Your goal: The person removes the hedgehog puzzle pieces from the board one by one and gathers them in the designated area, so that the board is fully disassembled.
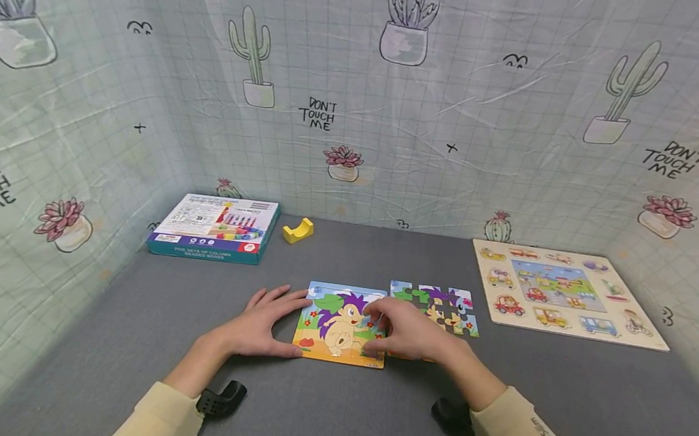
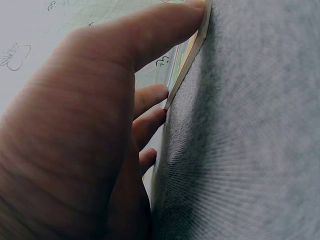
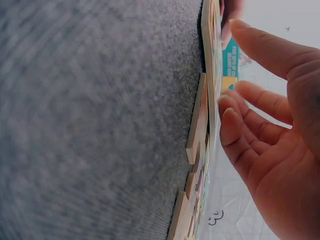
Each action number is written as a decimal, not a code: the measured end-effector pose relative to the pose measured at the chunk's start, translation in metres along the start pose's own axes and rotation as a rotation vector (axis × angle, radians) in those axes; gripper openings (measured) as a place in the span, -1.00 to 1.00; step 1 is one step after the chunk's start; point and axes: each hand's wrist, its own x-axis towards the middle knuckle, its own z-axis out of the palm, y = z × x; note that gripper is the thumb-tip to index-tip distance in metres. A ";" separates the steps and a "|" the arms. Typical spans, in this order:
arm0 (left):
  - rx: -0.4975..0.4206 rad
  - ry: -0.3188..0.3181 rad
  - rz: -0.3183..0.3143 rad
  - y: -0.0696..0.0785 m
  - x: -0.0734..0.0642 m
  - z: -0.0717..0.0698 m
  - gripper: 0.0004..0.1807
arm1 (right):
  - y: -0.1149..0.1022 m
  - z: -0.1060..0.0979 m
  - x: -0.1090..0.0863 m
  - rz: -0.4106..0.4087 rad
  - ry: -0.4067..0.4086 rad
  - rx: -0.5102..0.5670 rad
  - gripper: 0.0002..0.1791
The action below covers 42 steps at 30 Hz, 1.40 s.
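Observation:
A square board with a purple-haired cartoon hedgehog picture (image 1: 343, 326) lies flat on the grey table. At its left side is my left hand (image 1: 264, 322), fingers spread. The thumb touches the board's near left corner, and the index finger reaches its left edge further up. Over the board's right part hovers my right hand (image 1: 411, 329), thumb and fingers bent and apart, with nothing visible between them. Interlocking puzzle pieces (image 1: 415, 295) of a similar hedgehog scene lie just right of the board, partly hidden by that hand. Their wooden edges (image 3: 197, 125) show in the right wrist view.
A flat box with a teal side (image 1: 213, 229) sits at the back left. Beside it lies a small yellow curved block (image 1: 298, 231). A wooden vehicle puzzle board (image 1: 565, 295) lies at the back right. Patterned cloth walls (image 1: 365, 89) enclose the table's back and sides.

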 end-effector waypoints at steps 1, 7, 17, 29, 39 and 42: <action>-0.002 0.000 0.001 0.000 0.000 0.000 -0.01 | 0.000 0.000 0.000 0.007 -0.006 -0.014 -0.40; -0.004 -0.002 0.000 0.001 0.000 0.000 -0.01 | -0.002 0.002 0.001 0.014 -0.026 -0.068 -0.42; -0.005 -0.006 -0.007 0.002 0.000 0.000 -0.01 | -0.006 0.005 0.001 0.025 -0.042 -0.108 -0.50; -0.001 -0.005 -0.003 0.001 0.001 0.001 -0.02 | -0.006 0.006 0.000 0.051 -0.017 -0.102 -0.50; 0.000 -0.004 -0.005 0.000 0.000 0.001 -0.02 | -0.007 0.003 -0.004 0.031 0.009 0.012 -0.60; -0.005 -0.004 -0.002 0.000 0.000 0.001 -0.02 | -0.007 0.003 -0.006 0.011 0.015 0.032 -0.64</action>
